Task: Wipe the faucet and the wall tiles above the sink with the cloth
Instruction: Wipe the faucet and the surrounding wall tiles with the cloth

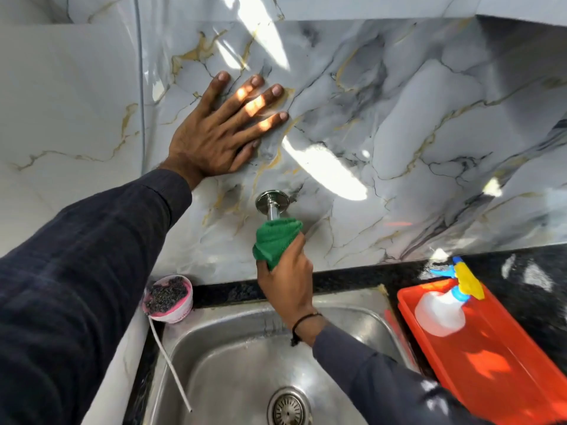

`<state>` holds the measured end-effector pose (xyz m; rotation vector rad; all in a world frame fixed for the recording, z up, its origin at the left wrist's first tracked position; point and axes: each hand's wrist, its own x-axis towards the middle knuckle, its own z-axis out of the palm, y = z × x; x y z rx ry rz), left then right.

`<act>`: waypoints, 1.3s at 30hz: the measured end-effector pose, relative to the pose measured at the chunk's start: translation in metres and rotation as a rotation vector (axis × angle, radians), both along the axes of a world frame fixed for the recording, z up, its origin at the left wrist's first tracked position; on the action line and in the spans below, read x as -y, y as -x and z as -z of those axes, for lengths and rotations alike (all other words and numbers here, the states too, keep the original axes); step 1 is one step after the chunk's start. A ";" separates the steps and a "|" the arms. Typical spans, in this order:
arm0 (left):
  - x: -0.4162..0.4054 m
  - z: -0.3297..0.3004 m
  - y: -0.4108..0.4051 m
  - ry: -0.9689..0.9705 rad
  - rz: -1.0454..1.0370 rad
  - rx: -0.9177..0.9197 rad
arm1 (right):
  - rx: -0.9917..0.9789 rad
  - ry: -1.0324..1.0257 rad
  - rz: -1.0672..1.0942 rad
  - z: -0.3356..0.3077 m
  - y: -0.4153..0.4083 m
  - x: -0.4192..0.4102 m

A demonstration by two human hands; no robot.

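Note:
A chrome faucet (271, 203) juts out of the marble-patterned wall tiles (399, 124) above the steel sink (233, 357). Only its round wall flange and a short piece of pipe show. My right hand (287, 283) grips a green cloth (275, 239) wrapped around the faucet pipe, hiding the remainder of it. My left hand (219, 127) lies flat on the tiles up and to the left of the faucet, fingers spread, holding nothing.
A pink cup (169, 299) with dark contents stands at the sink's back left corner, a thin white tube (171, 366) running down from it. An orange tray (491, 357) holding a spray bottle (445, 305) sits on the black counter (521, 280) at right.

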<state>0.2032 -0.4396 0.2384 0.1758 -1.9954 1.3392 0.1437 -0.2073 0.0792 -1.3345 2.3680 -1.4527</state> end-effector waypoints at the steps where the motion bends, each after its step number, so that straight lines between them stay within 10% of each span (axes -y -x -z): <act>1: 0.000 0.000 0.000 0.009 0.001 0.003 | 0.013 0.034 -0.029 0.006 -0.001 -0.004; 11: -0.004 -0.003 0.000 0.046 -0.005 0.015 | 0.242 0.148 -0.144 0.011 0.010 -0.008; 20: -0.005 -0.005 0.001 0.011 -0.035 0.031 | 0.571 -0.396 -0.146 -0.056 0.043 0.044; 23: -0.006 -0.003 0.000 -0.002 -0.028 0.033 | 0.383 -0.559 -0.034 -0.087 0.047 0.079; 30: -0.005 -0.003 0.001 -0.015 -0.023 0.018 | 0.535 -0.541 -0.145 -0.095 0.042 0.064; 39: -0.001 -0.001 0.000 -0.038 -0.011 0.020 | -0.231 -0.399 -0.056 -0.075 0.008 0.049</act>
